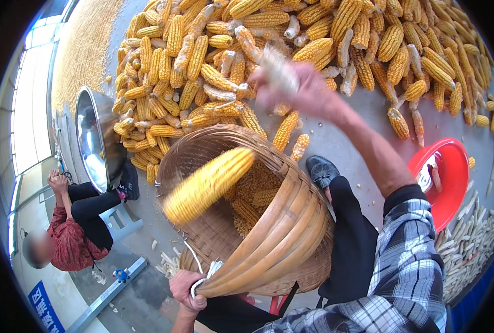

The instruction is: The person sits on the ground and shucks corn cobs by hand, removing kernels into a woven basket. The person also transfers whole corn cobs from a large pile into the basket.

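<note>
My left hand (pixel 187 290) grips a white cord loop (pixel 197 285) at the end of the bent bamboo handle (pixel 267 245) of a woven basket (pixel 213 137). Loose kernels and a few corn ears (pixel 247 210) lie inside it. Over the basket's mouth a yellow corn ear (pixel 209 185) is in mid-air, slightly blurred, with neither hand on it. Stretched out over the near side of a heap of corn ears (pixel 188 54), my right hand (pixel 309 89) is motion-blurred. A pale, elongated thing shows among its fingers; the blur hides what it is and whether it is held.
A red plastic basin (pixel 450 183) stands at right, beside a pile of bare cobs (pixel 467 245). At left, a person (pixel 78 237) sits on a low stool (pixel 122 222) near a large metal basin (pixel 93 137). Spread kernels (pixel 84 50) cover the floor beyond. A metal beam (pixel 105 295) lies at lower left.
</note>
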`<state>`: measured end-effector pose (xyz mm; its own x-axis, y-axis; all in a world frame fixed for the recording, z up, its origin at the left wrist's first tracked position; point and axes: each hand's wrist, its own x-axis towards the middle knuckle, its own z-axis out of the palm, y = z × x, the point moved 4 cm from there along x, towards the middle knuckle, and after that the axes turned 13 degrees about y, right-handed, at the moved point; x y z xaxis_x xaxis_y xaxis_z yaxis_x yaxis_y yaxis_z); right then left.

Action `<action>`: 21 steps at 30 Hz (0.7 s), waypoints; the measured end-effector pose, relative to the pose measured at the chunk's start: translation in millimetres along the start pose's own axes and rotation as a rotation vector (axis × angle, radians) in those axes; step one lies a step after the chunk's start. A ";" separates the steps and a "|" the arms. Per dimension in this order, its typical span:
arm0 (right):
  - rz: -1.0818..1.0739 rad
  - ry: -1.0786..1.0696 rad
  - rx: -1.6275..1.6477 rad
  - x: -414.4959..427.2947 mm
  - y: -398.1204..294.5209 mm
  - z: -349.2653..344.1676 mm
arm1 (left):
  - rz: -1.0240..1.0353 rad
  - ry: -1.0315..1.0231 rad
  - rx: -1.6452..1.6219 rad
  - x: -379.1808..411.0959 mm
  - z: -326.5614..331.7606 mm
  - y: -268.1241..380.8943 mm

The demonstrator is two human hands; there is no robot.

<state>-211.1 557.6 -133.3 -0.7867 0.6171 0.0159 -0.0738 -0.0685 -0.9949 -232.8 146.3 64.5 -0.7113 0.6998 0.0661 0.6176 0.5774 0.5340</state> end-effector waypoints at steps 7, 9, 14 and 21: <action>-0.020 1.223 -0.441 77.2 37.9 -188.4 | -0.007 -0.006 0.004 -4.5 -0.1 -3.3; 0.120 1.058 -0.390 108.7 93.3 -233.1 | -0.002 -0.022 0.021 -2.4 -1.1 -2.5; 0.326 0.836 -0.606 112.6 119.4 -210.2 | -0.013 -0.014 0.024 1.1 1.8 2.7; 0.482 0.620 -0.928 81.7 117.4 -176.4 | -0.016 -0.013 0.023 -1.2 0.7 3.2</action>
<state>-175.9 738.3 -266.4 -0.1672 0.9706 -0.1729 0.8118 0.0360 -0.5828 -229.7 147.6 65.6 -0.7165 0.6961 0.0467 0.6141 0.5976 0.5155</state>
